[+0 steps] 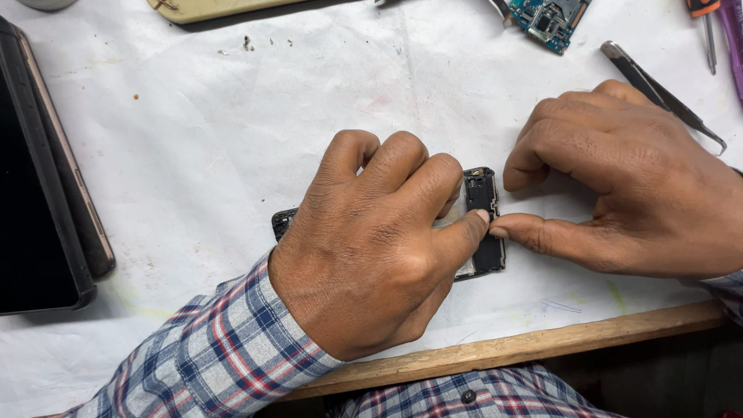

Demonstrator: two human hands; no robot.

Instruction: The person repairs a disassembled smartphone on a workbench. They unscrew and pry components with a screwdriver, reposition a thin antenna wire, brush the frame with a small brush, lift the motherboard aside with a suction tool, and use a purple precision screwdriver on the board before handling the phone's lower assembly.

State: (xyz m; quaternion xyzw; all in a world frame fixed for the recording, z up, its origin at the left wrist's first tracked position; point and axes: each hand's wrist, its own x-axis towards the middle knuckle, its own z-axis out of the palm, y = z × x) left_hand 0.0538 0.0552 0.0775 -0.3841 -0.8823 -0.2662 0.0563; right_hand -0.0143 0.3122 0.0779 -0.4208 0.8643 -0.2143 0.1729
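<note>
A white paper sheet (232,155), smudged and creased, covers the wooden-edged workbench (542,340). At its left edge lie two stacked dark slab-shaped phones (39,186), well apart from the hands. The left hand (371,248), in a blue, red and white plaid sleeve (209,356), lies curled over a small black opened phone body (484,224) at the middle of the sheet near the front edge, fingers bent knuckle-up and pressing it down, the thumb stretched to its right end. The right hand (619,186) is loosely curled too, holding nothing; its thumb tip touches that same right end, meeting the left thumb (nail to nail). Behind the right hand rest grey metal tweezers (658,93), and farther back a small blue circuit board (549,19).
</note>
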